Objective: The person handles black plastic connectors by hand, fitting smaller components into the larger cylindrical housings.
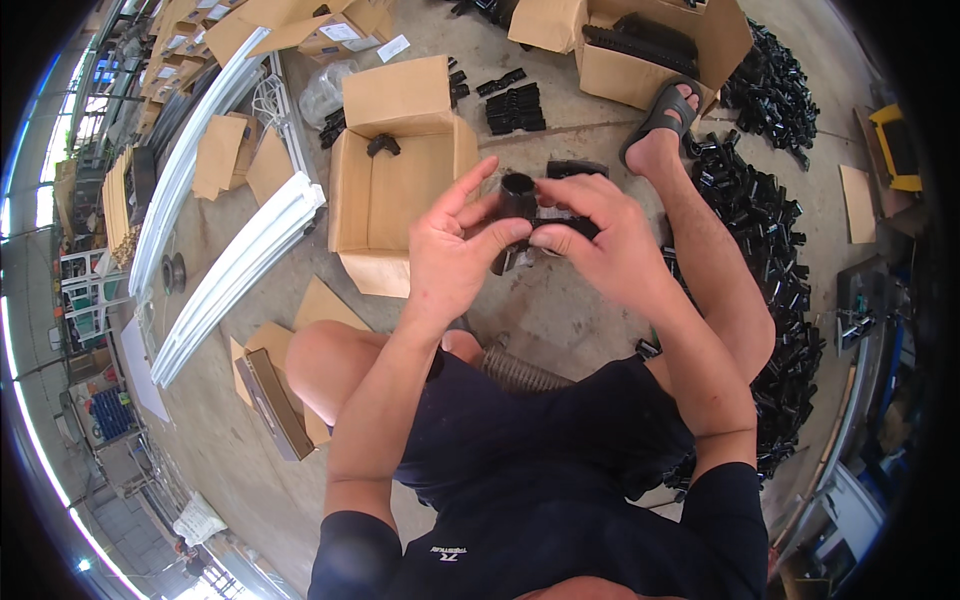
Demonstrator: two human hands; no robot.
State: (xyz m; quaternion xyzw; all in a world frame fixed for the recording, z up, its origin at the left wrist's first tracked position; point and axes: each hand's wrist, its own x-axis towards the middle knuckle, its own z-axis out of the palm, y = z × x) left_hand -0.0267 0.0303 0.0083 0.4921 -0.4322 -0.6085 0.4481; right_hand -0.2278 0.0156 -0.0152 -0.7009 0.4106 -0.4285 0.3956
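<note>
In front of me, my left hand (447,250) and my right hand (605,232) are close together with a black plastic pipe fitting (517,198) between them. The fitting's round open end points up. My left thumb and fingers pinch it from one side, with the index finger stretched out. My right fingertips grip it from the other side, and a dark part lies under them; whether it is the same piece I cannot tell. Left of my hands is an open cardboard box (347,190) with a black angled fitting (383,146) inside.
Stacked black fittings (515,110) lie on the concrete floor beyond the box. A large heap of black fittings (790,330) runs along my right leg. Another cardboard box (625,92) with black parts stands by my foot. White metal profiles (235,285) lie at the left.
</note>
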